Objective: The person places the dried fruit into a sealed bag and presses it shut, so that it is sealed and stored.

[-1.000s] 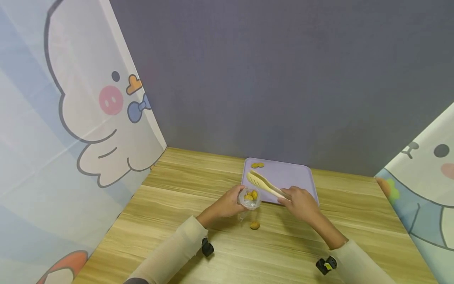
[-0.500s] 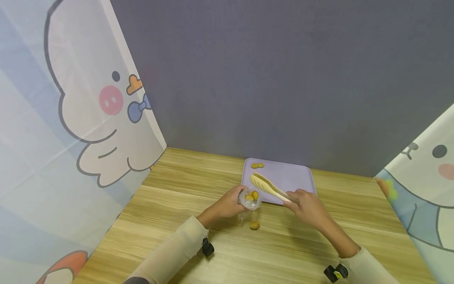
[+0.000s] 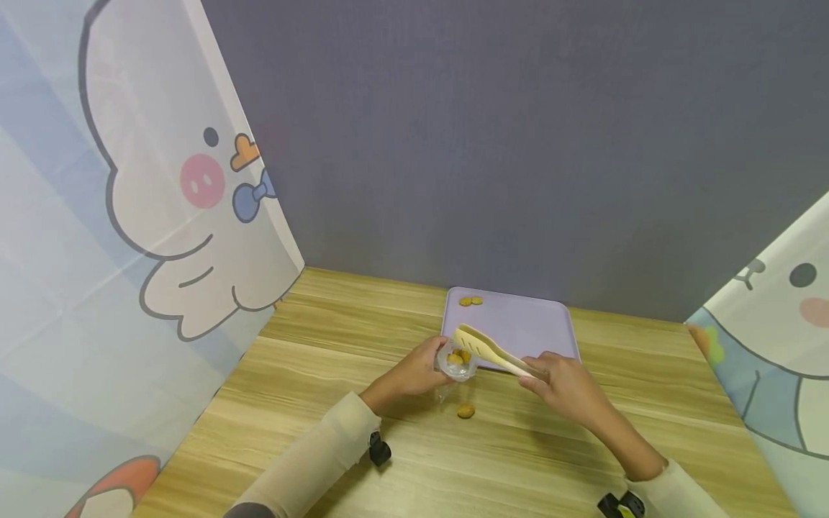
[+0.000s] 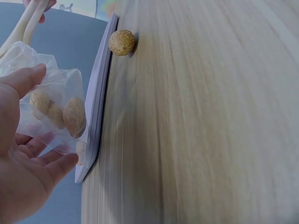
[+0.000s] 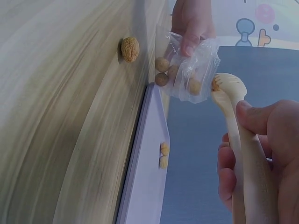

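Cream tongs; golden-brown nuts; lilac tray; tan, wood-grained table

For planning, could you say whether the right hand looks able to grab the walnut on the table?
Probably not yet: nothing covers that walnut, but the right hand grips tongs apparently pinching another walnut.

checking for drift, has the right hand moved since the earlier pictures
Yes: against the purple tray in the head view, the right hand has shifted right and down the picture.

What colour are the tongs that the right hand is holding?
The tongs are pale creamy yellow, best seen in the head view.
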